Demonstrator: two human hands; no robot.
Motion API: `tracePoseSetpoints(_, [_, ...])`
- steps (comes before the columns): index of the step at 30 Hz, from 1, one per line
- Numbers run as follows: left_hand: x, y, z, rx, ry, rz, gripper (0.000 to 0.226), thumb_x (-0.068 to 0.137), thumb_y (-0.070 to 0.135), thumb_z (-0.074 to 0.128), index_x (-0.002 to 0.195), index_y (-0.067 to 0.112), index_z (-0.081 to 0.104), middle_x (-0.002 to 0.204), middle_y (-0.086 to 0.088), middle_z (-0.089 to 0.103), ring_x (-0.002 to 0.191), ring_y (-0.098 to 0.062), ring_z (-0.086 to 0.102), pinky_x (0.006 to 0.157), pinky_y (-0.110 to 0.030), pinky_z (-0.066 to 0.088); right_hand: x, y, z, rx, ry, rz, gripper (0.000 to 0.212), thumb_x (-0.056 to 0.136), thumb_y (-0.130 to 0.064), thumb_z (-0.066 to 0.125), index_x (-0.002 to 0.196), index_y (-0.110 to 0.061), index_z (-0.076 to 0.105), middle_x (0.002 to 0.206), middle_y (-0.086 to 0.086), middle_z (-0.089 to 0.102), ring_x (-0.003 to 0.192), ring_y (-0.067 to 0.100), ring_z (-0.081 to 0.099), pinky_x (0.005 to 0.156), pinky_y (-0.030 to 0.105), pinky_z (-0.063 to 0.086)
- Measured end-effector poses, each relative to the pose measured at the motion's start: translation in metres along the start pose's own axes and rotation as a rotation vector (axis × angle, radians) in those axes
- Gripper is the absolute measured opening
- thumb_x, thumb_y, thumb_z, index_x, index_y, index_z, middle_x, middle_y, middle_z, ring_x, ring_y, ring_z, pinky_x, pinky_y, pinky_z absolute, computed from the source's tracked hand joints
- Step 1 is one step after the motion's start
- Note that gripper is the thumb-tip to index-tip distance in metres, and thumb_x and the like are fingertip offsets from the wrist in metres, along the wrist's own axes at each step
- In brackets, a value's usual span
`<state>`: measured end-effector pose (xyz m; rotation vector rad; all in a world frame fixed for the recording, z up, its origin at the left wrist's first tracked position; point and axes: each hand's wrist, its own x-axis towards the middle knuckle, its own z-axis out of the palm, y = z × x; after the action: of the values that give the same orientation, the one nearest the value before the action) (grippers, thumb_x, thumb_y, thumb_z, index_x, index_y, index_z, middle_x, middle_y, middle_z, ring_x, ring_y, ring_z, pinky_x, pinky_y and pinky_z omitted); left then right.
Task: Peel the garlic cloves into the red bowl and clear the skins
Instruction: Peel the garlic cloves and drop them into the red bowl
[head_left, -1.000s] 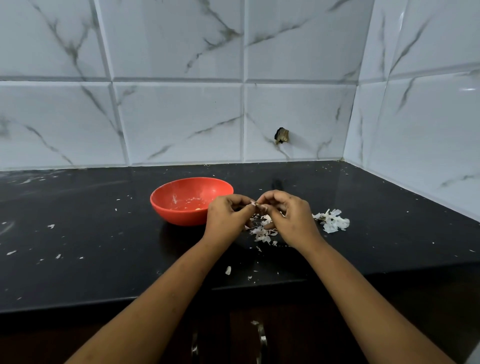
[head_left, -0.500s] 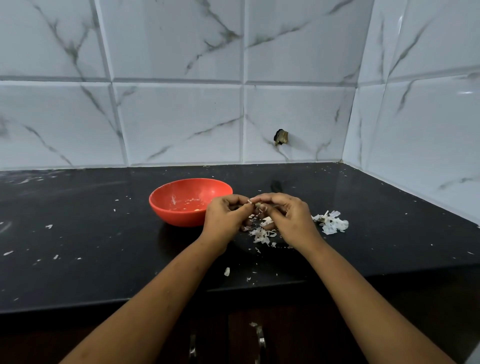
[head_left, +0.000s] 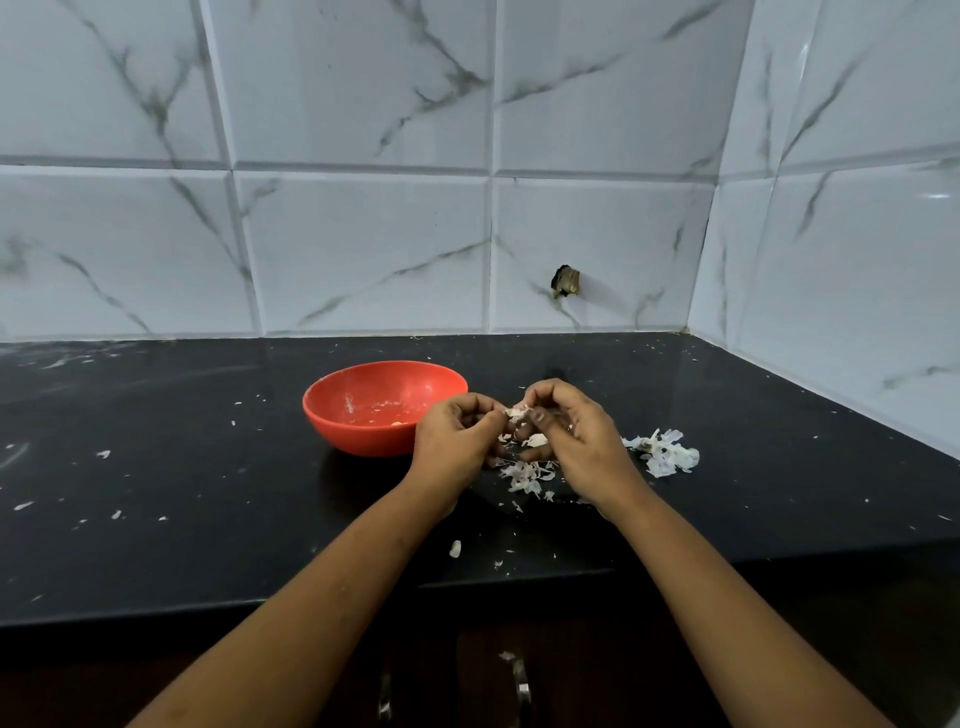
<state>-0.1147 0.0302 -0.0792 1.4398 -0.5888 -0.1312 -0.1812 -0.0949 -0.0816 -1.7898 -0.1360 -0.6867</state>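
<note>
Both hands, left hand (head_left: 457, 436) and right hand (head_left: 576, 436), pinch one garlic clove (head_left: 519, 413) with curled fingers. The red bowl (head_left: 363, 431) stands just left of them. Skins (head_left: 524, 475) lie on the black desk (head_left: 208, 493) below.

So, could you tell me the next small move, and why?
Probably pull the loose skin off the garlic clove pinched between the left hand and right hand; white skin shows on it, so it seems unready for the red bowl.

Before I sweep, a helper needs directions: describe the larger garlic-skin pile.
On the black countertop, find the red bowl. Right of it, past the right hand, lies the pile of garlic skins. Unlike the flakes nearer the bowl, it sits alone, with bigger pieces.
</note>
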Motion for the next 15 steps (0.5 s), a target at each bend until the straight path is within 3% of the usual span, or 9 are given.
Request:
tracePoseSetpoints(3, [-0.0009, 0.0002, 0.0004, 0.045, 0.024, -0.017, 0.018, 0.09, 0.0, 0.055, 0.076, 0.009, 0.061, 0.07, -0.009, 0.066, 0.042, -0.004, 0.052, 0.042, -0.017, 0.043, 0.001, 0.0011, -0.0012, 0.019, 0.029, 0.03, 0.018, 0.098, -0.002, 0.047, 0.094, -0.016, 0.058, 0.095, 0.0, 0.057, 0.077, 0.0, 0.059, 0.065, 0.035, 0.06])
tracePoseSetpoints(8, [-0.0003, -0.0033, 0.0, 0.226, 0.088, -0.029, 0.015, 0.083, 0.001, 0.058, 0.071, 0.009, 0.063, 0.067, -0.013, 0.067, 0.042, -0.006, 0.053, 0.043, -0.019, 0.043, 0.0016, -0.0015, -0.0032, 0.118, 0.122, 0.048, 0.018, 0.099, -0.003, 0.045, 0.094, -0.016, 0.056, 0.088, 0.0, 0.055, 0.071, 0.0, 0.054, 0.056, 0.024, 0.053])
tracePoseSetpoints(15, [-0.0032, -0.0042, 0.0007, 0.429, -0.022, 0.062, 0.018, 0.081, 0.007, 0.073, 0.066, 0.011, 0.064, 0.054, 0.0, 0.063, 0.041, -0.006, 0.059, 0.044, -0.019, 0.049, -0.001, -0.0013, -0.0014, 0.062, 0.095, 0.075, 0.02, 0.098, -0.002, 0.046, 0.099, -0.018, 0.057, 0.09, -0.001, 0.055, 0.074, 0.001, 0.059, 0.06, 0.026, 0.056])
